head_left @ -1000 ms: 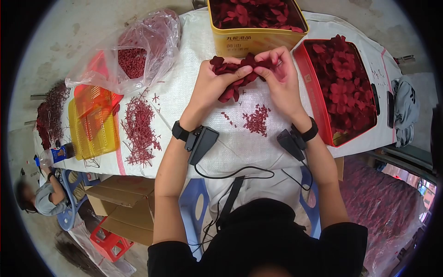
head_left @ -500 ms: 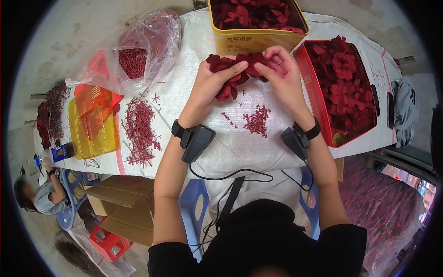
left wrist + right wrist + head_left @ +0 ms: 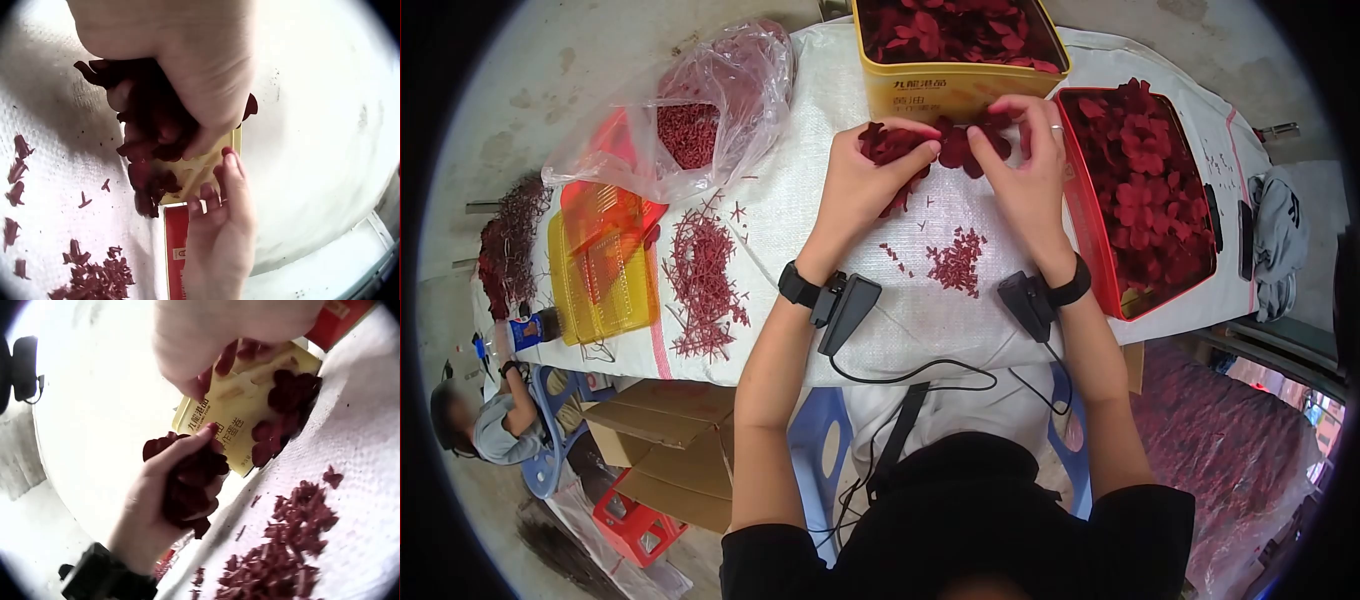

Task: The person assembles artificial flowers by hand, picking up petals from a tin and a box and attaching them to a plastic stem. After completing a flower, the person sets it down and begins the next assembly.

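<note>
The petals (image 3: 888, 146), bunched in the left hand's (image 3: 860, 178) curled grip near the tin (image 3: 888, 96), could crease or spill onto the bits (image 3: 956, 262) if squeezed unevenly, since the right hand (image 3: 1036, 170), fingers spread, supports none.

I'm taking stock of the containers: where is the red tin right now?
In the head view, the red tin sits on the right of the table, beside the right hand and below right of the yellow tin.
</note>
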### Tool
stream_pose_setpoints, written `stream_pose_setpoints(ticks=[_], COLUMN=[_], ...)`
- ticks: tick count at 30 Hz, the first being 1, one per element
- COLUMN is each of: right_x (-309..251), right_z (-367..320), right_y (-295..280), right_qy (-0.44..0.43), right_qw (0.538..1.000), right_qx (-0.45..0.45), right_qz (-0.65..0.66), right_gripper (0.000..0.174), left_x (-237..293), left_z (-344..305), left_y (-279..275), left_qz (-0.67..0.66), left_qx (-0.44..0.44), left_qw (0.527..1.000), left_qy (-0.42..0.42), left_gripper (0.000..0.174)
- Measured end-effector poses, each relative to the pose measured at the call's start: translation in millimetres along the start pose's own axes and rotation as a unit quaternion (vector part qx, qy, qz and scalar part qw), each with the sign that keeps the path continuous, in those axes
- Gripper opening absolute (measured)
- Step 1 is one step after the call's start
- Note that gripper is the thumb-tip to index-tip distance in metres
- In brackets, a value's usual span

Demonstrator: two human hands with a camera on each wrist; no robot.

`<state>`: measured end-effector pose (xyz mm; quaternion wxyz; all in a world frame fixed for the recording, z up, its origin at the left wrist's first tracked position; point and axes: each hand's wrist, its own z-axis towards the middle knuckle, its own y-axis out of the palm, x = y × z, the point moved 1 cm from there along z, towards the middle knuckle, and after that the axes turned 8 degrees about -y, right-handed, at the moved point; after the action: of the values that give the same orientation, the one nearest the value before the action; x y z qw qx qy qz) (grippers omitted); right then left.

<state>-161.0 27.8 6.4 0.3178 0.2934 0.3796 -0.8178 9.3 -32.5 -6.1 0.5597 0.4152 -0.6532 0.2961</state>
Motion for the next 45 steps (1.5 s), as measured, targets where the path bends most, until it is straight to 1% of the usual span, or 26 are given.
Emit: stream_pose_setpoints(ticks=[2,4,5,7,8,11,14,17,18,21,22,25,26,27,29,30,32,33,36,37,39,40,43,45], right_x=[-11.0,-17.7,-15.6,-7.0,-5.1,-2.4,-6.1,1.5,3.7,-4.0,-7.0,-11.1,-10.1,-9.9,-10.5,-10.8,-16.3,-18.7,-18.7,-17.0,-10.2,-11.7,-18.2,-18.7], right_z=[2.2,2.7,1.8,-2.1,-3.9,-5.4,-0.6,-3.9,-2.8,-1.8,-1.6,-1.9,-2.2,-2.7,-3.9,-4.8,-4.5,-4.0,-4.2,-5.3,-10.0,-16.9,-26.5,-26.1], right_y=[-1.3,-1.0,0.3,6.4,8.6,11.5,4.8,7.8,6.4,7.3,6.6,4.7,4.7,5.4,6.6,6.4,9.3,10.4,8.1,9.8,16.2,19.2,25.9,24.8], right_qy=[-0.004,0.008,-0.018,-0.068,-0.061,-0.044,-0.033,0.072,0.075,0.05,0.023,-0.06,-0.088,-0.116,-0.102,-0.094,-0.058,-0.041,0.004,-0.064,-0.198,-0.167,-0.2,-0.201], right_qw=[0.998,0.99,0.991,0.988,0.988,0.989,0.994,0.971,0.965,0.963,0.976,0.994,0.994,0.992,0.993,0.994,0.994,0.993,0.981,0.974,0.936,0.931,0.909,0.903], right_qx=[-0.039,-0.092,-0.102,-0.123,-0.122,-0.089,-0.048,-0.002,-0.014,0.018,0.012,-0.01,-0.021,-0.032,-0.037,-0.04,-0.029,-0.024,-0.141,-0.193,-0.29,-0.32,-0.359,-0.375], right_qz=[0.047,0.102,0.09,0.067,0.075,0.111,0.095,0.227,0.252,0.264,0.217,0.088,0.059,0.03,0.034,0.035,0.085,0.111,0.132,0.098,0.025,0.049,0.067,0.06], right_gripper=[0.021,0.018,0.017,0.016,0.014,0.013,0.012,0.012,0.012,0.011,0.011,0.012,0.013,0.013,0.015,0.015,0.014,0.014,0.012,0.012,0.014,0.016,0.013,0.011], left_x=[-0.8,-5.9,-7.5,-7.9,-8.3,-13.7,-2.7,-0.3,0.9,9.2,9.2,16.7,8.2,8.5,10.0,10.2,10.4,8.8,9.9,11.2,13.3,15.4,15.8,9.2], left_z=[-2.1,-0.4,0.4,-0.6,-1.2,1.6,-2.6,-2.3,-1.1,-3.0,-1.9,-2.3,2.0,1.0,-0.4,-0.6,-0.6,0.2,0.8,0.2,0.2,-0.4,-0.5,2.7], left_y=[-0.4,0.9,1.8,2.0,2.2,3.2,1.8,1.5,-3.6,-4.4,-8.0,-1.5,-6.7,-7.8,-9.0,-10.4,-13.5,-14.3,-16.4,-16.5,-16.1,-16.4,-15.6,-16.4], left_qz=[0.024,0.081,0.109,0.152,0.173,0.176,0.126,0.006,0.034,-0.06,-0.106,-0.194,-0.193,-0.217,-0.265,-0.225,-0.143,-0.146,-0.143,-0.144,-0.145,-0.132,-0.124,-0.112], left_qx=[-0.007,0.006,0.012,0.01,0.01,0.0,-0.023,-0.016,-0.021,0.027,0.003,0.054,0.05,0.04,0.02,0.012,-0.003,0.021,0.088,0.106,0.141,0.149,0.156,0.154], left_qw=[0.999,0.996,0.991,0.984,0.98,0.98,0.991,0.997,0.996,0.99,0.985,0.973,0.976,0.97,0.958,0.97,0.988,0.988,0.986,0.984,0.979,0.98,0.98,0.982], left_qy=[-0.019,0.043,0.075,0.09,0.097,0.098,-0.038,-0.069,-0.074,-0.128,-0.138,-0.11,-0.093,-0.099,-0.109,-0.091,-0.055,-0.045,-0.012,0.004,0.037,0.024,-0.005,0.005], left_gripper=[0.017,0.016,0.015,0.016,0.017,0.017,0.02,0.016,0.02,0.026,0.035,0.044,0.047,0.043,0.037,0.033,0.027,0.024,0.02,0.02,0.02,0.02,0.021,0.021])
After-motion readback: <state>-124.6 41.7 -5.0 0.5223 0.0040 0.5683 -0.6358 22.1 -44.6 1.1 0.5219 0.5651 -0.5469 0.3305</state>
